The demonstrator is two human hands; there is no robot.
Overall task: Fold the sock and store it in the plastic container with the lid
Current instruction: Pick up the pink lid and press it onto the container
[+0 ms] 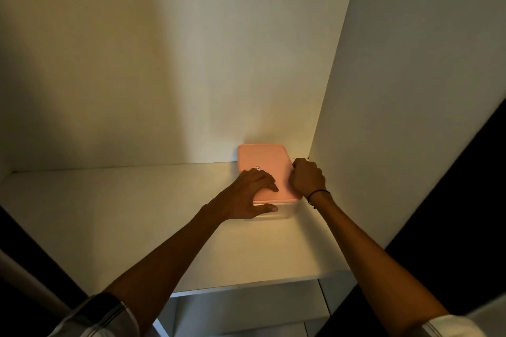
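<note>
A plastic container [273,214] with a pink lid [262,157] stands on a white shelf, close to the back right corner. My left hand [246,194] lies on the lid's near left part, fingers spread over the top and thumb against the clear front wall. My right hand [306,176] grips the container's right edge with curled fingers. A thin black band circles my right wrist. The lid sits flat on the container. No sock is in view; the inside of the container is hidden.
The white shelf board [137,227] stretches left of the container. A white back wall [191,63] and right side panel [397,90] enclose it. A lower compartment [246,309] shows under the shelf's front edge.
</note>
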